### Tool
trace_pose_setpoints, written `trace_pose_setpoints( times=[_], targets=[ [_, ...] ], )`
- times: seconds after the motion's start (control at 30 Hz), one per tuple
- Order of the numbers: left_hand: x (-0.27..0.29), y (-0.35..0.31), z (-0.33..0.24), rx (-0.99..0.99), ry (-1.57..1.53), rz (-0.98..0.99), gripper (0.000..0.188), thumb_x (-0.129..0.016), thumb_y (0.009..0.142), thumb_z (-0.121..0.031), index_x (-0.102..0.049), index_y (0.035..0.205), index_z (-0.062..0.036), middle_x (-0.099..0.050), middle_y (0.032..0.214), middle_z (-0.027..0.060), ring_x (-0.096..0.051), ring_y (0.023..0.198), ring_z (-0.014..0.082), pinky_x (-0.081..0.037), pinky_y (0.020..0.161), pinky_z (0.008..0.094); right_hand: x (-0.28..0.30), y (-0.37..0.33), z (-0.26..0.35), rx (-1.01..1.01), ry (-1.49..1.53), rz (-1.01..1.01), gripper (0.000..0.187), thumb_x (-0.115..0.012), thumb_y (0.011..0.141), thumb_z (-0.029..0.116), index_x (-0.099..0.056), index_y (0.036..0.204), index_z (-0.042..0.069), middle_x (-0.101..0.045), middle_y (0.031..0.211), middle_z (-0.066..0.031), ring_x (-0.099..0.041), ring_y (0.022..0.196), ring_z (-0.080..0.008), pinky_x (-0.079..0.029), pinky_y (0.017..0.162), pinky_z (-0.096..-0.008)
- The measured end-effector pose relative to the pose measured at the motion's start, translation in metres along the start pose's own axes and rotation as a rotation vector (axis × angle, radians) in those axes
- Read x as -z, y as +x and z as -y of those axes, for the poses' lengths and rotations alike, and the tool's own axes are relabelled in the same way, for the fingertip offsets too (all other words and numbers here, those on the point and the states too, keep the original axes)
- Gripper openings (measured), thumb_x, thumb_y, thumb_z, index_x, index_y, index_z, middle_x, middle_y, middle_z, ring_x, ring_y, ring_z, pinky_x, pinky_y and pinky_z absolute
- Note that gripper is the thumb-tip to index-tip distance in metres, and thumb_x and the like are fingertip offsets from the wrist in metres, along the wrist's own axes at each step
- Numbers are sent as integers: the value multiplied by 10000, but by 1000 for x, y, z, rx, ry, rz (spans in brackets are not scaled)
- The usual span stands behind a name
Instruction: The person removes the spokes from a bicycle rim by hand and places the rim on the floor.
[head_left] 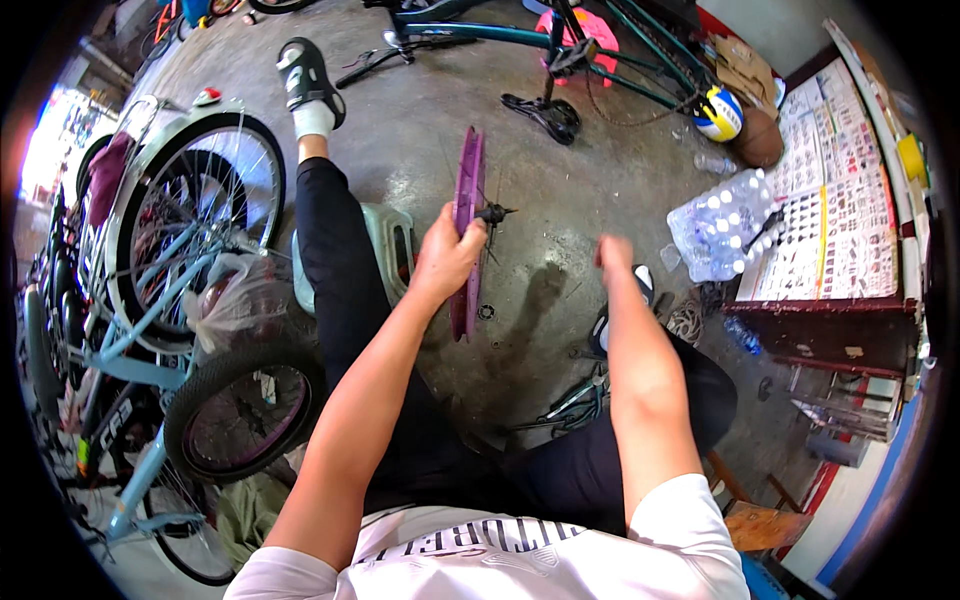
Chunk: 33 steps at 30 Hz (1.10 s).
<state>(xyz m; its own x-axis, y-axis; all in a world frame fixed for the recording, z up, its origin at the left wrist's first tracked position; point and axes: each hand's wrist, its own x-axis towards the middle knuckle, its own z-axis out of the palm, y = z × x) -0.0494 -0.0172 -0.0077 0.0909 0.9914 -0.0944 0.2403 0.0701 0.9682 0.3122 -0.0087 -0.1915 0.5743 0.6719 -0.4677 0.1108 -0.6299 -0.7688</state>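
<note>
Purple rim [465, 185], long axis forward, axle [495, 213] rightward

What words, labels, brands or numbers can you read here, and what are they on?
White shirt: large dark lettering across the chest; I won't copy it out.
Dark bicycle frame at left: pale lettering, also not copied.
Printed sheet at right: rows of small print, too small to read.

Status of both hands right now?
Left hand: closed, holding the purple wheel rim.
Right hand: blurred; can't tell if open, closed or holding anything.
</note>
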Motion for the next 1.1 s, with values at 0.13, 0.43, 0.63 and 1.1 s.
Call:
trace_pose_setpoints(
  times=[0.13, 0.43, 0.63, 1.1],
  targets=[
    [20, -2, 4, 61, 35, 72, 330, -553, 1052, -148, -560, 1325, 38, -702, 1087, 107, -677, 960, 174, -543, 889, 339, -32, -59, -145, 126, -608, -220, 220, -663, 870, 202, -768, 895, 10, -748, 985, -241, -710, 828, -442, -584, 806, -524],
    [24, -5, -12, 95, -109, 86, 356, -481, 1054, -108, -541, 1367, 50, -689, 1165, 113, -653, 1025, 168, -512, 959, 347, -79, -26, -158, 231, -573, -145, 135, -647, 872, 98, -768, 925, 69, -723, 1000, -212, -690, 964, -428, -551, 865, -528],
    [17, 1, -14, 83, -106, 112, 380, -517, 1015, -89, -533, 1371, 42, -676, 1168, 112, -667, 1022, 171, -525, 951, 343, -87, 16, -131, 256, -588, -175, 135, -663, 865, 69, -766, 951, 78, -700, 1041, -188, -681, 996, -409, -554, 883, -495],
    [13, 3, 2, 68, -161, 107, 341, -527, 1061, -135, -533, 1356, 36, -674, 1143, 106, -652, 1024, 164, -524, 958, 351, -60, -28, -4, 505, -692, 169, 351, -718, 886, 234, -684, 1211, 105, -580, 1398, -165, -693, 1076, -407, -566, 939, -498]
  ],
)
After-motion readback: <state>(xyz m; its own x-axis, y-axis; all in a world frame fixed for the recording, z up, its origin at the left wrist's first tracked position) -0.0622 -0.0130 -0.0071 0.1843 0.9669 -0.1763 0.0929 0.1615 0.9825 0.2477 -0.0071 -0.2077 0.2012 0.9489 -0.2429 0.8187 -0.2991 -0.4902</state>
